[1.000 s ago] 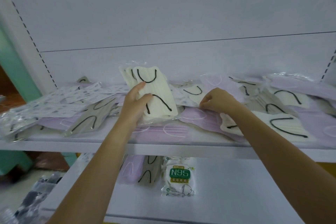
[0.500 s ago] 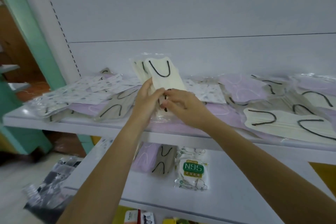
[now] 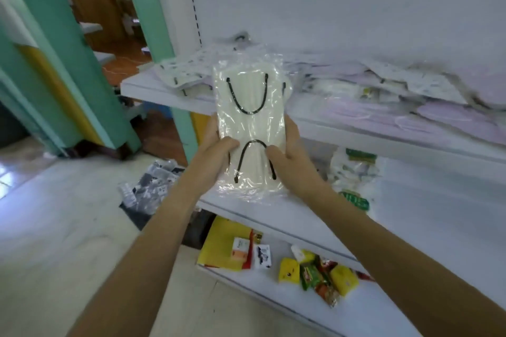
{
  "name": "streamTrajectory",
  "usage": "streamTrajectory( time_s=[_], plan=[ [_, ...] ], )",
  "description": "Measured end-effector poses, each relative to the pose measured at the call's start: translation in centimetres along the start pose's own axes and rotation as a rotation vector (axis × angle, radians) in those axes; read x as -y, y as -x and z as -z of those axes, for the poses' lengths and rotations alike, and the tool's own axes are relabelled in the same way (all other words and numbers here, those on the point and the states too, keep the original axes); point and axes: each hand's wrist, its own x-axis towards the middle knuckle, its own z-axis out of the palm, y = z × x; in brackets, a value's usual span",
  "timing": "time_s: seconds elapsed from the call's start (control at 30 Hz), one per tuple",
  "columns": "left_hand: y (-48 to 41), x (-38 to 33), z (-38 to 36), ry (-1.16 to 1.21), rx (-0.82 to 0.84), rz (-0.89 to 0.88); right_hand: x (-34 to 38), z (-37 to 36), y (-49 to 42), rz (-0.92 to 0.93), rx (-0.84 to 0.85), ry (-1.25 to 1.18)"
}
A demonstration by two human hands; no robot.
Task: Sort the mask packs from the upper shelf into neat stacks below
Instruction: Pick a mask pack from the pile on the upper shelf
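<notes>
Holding a cream pack (image 3: 250, 128) upright in the air, you grip its lower half from both sides with your left hand (image 3: 215, 157) and right hand (image 3: 290, 157), thumbs curled onto its front. It hangs before the front edge of the upper shelf (image 3: 142, 87), near the left corner; more packs (image 3: 410, 96) lie heaped there.

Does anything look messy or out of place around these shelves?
Yes. The mask packs lie jumbled and overlapping on the upper shelf, and a dark bundle of packets sits on the floor.
</notes>
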Motion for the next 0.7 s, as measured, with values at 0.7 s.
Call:
streamTrajectory(
  time_s=[0.7],
  plan=[
    [-1.7, 17.0, 3.8, -0.328, 0.213, 0.577, -20.1, -7.5, 1.7, -0.724, -0.245, 0.023]
  ],
)
